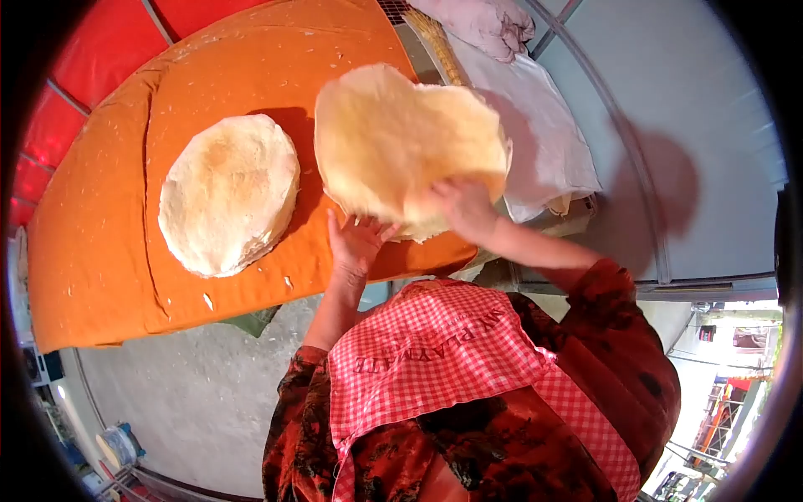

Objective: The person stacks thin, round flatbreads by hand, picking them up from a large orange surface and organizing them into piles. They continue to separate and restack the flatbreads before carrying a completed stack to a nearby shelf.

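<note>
A large, thin round flatbread [401, 138] with a wavy edge is in front of me, over the right part of the orange cloth. At its near edge is my left hand [360, 241], palm up with fingers spread, the fingertips right by the rim. My right hand [465, 206] overlaps the bread's lower right; motion blurs its fingers. To the left, a thick round stack of flatbreads [229, 194] lies on the cloth, its top pale with browned patches.
An orange cloth [92, 243] covers the table, scattered with crumbs and flakes. At the right stand a white cloth [544, 125], a straw brush [437, 42] and a pinkish bundle [489, 23]. A grey panel wall [711, 125] bounds the right side; concrete floor [192, 402] shows below.
</note>
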`<state>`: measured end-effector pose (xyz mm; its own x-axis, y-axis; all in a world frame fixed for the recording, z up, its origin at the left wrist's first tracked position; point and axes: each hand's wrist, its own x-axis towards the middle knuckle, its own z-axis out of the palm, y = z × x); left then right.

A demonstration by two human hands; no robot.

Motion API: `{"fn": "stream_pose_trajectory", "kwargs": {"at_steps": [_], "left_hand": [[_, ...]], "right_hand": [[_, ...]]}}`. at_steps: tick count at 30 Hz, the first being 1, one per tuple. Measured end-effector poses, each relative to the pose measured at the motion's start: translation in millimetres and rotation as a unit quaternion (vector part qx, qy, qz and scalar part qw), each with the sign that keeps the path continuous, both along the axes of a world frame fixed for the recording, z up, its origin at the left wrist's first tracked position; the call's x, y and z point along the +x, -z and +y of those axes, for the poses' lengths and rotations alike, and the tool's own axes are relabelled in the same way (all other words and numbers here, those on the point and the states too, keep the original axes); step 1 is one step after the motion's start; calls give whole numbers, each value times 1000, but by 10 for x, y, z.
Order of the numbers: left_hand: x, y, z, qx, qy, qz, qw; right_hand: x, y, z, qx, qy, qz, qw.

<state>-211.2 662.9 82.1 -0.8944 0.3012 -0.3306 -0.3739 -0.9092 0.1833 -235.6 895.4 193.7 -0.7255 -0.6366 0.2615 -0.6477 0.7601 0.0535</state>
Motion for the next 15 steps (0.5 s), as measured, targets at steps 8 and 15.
{"fn": "stream_pose_trajectory", "kwargs": {"at_steps": [8,15], "left_hand": [[-63,110,-47,-2,3,24,1000],[173,-174,-293,-352,-150,179,906]], "right_hand": [[294,895,250,-48,-13,-142,989],[-80,-1288,264,-64,-2,-112,992]]}}
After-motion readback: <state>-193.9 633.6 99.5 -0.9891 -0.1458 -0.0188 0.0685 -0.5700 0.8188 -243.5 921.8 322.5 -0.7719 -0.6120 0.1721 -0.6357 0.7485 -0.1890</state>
